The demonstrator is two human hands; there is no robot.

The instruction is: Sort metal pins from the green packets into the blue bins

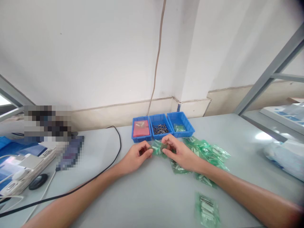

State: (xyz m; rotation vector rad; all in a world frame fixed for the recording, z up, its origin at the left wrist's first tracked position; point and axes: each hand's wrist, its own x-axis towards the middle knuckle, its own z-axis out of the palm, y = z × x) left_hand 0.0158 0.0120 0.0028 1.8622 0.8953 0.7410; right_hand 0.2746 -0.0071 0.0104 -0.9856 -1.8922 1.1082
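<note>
Between my two hands, just in front of the blue bins, is a small green plastic bag. My left hand pinches its left end between thumb and fingers. The right end is gripped by my right hand, whose fingers partly cover it. What lies inside the bag is too small to make out. A pile of green plastic bags with pale parts in them spreads beside and under my right forearm. One more green bag, holding pale pieces and dark metal pins, lies apart near the front.
Three blue bins stand by the wall: one with a red packet, one with metal screws, one with a green bag. A black cable crosses the left side, near a power strip and a mouse.
</note>
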